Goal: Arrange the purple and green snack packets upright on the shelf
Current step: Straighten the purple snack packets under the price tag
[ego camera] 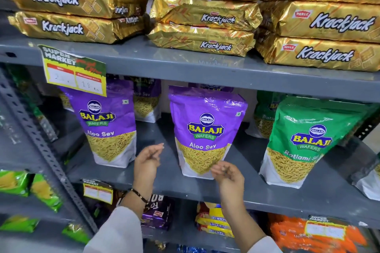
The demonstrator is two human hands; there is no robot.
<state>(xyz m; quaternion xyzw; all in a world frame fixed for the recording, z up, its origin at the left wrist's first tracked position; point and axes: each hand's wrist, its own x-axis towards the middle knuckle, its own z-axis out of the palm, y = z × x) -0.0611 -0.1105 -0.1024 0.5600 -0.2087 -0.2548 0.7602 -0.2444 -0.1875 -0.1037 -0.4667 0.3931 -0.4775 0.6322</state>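
Two purple Aloo Sev packets stand upright at the front of the grey middle shelf (156, 172): one at the left (107, 123) and one in the centre (205, 129). A green Ratlami Sev packet (304, 141) stands upright to the right. Another purple packet (147, 100) and another green one (265, 117) stand further back. My left hand (149, 159) hovers between the two front purple packets, fingers loosely curled, holding nothing. My right hand (226, 172) is just in front of the centre packet's lower right corner, fingers apart and empty.
Gold Krackjack packs (205, 20) are stacked on the shelf above. A yellow price tag (74, 72) hangs over the left purple packet's top. A perforated grey upright (41, 146) bounds the left side. Green packets (41, 191) and mixed packs (213, 222) fill the lower shelves.
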